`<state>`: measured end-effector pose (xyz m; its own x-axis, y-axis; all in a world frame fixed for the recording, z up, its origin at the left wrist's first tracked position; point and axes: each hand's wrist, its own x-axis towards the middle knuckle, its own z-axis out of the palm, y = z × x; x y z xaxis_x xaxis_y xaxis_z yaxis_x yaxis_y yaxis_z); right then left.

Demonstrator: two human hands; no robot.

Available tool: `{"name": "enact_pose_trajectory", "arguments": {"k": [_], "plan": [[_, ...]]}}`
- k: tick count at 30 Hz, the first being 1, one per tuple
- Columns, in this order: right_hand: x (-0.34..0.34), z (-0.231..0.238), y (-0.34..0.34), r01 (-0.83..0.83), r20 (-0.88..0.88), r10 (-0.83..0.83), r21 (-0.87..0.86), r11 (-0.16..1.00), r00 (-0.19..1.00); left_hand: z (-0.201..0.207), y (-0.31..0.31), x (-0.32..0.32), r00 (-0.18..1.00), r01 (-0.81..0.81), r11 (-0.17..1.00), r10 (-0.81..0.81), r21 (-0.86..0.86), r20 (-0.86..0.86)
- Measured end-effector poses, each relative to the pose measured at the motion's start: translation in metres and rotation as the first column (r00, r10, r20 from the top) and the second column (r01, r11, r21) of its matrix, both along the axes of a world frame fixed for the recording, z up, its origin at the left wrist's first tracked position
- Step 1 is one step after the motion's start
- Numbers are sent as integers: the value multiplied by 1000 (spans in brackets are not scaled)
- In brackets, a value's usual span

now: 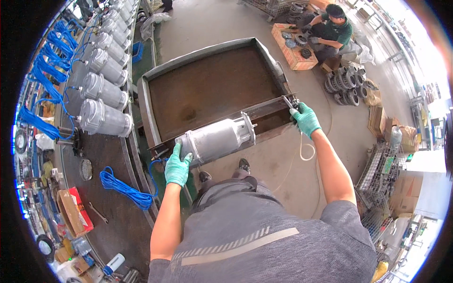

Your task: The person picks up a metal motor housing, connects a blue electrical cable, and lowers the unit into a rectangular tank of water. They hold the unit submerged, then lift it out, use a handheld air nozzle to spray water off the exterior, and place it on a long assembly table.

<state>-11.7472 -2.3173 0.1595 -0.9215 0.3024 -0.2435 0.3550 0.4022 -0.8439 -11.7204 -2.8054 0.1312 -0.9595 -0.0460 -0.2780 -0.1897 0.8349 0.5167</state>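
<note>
A silver-grey cylindrical pump motor (214,140) lies on its side across the near edge of a large metal tank (145,111). My left hand (177,169), in a green glove, grips its left end, thumb and fingers on the housing. A blue cable (126,189) runs from that end to a coil on the bench at left. Beyond the motor's flanged right end, my gloved right hand (306,120) is closed around what looks like an air blow gun (289,101) at the tank's right corner. A pale hose (302,150) hangs below that hand. The tank's inside is brown and murky.
Similar motors (101,92) with blue cable coils line the left bench (106,153), near a wrench (98,213) and a red-and-brown box (75,212). At the far right a person (332,33) sits by an orange crate (295,54). Stacked dark parts (347,85) stand on the floor.
</note>
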Motion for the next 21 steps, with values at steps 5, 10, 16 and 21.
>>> {"name": "enact_pose_trajectory", "arguments": {"k": [5,10,16,21], "plan": [[3,58,-68,-227,-222,280,236,945,934,4,-6,1,1000,11,1000,-10,-24,28],[-7,53,-106,-502,-235,695,541,674,680,12,-1,0,999,26,999,-25,-45,37],[-15,33,-127,-496,-72,788,741,453,611,23,0,-2,997,35,997,-30,-70,71],[-17,39,-139,-534,63,830,792,296,554,21,-4,-2,998,58,994,-54,-92,41]]}}
